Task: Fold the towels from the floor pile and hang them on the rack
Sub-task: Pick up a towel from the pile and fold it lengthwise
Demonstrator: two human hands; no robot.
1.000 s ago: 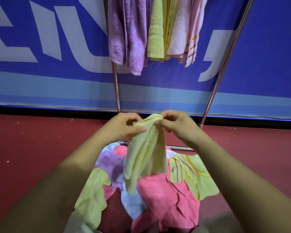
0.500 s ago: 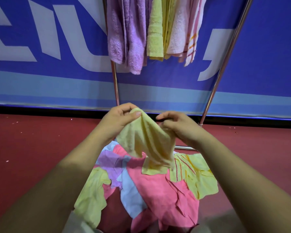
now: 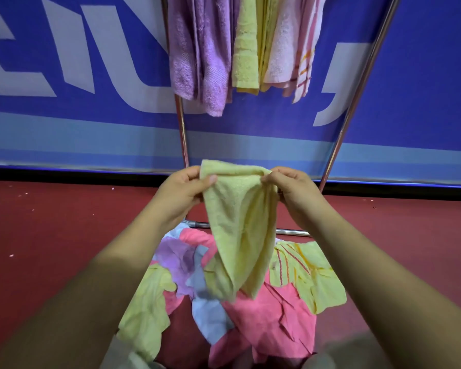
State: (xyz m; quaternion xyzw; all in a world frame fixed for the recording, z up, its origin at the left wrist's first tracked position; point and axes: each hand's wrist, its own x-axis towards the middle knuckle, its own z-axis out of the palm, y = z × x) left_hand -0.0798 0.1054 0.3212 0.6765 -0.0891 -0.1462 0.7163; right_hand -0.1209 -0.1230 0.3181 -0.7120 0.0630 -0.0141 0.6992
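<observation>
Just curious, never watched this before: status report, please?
Left hand and right hand pinch top edge of yellow towel. Hangs above floor pile, not yet on rack. Nothing in the way.

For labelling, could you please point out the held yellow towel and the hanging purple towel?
held yellow towel (image 3: 240,222): head view, middle of its hanging cloth.
hanging purple towel (image 3: 210,70): head view, its front face.

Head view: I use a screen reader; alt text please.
The left hand and right hand pinch the top edge of a yellow towel, held up over a pile of coloured towels on a red floor. Behind, other towels hang on a metal rack.
</observation>
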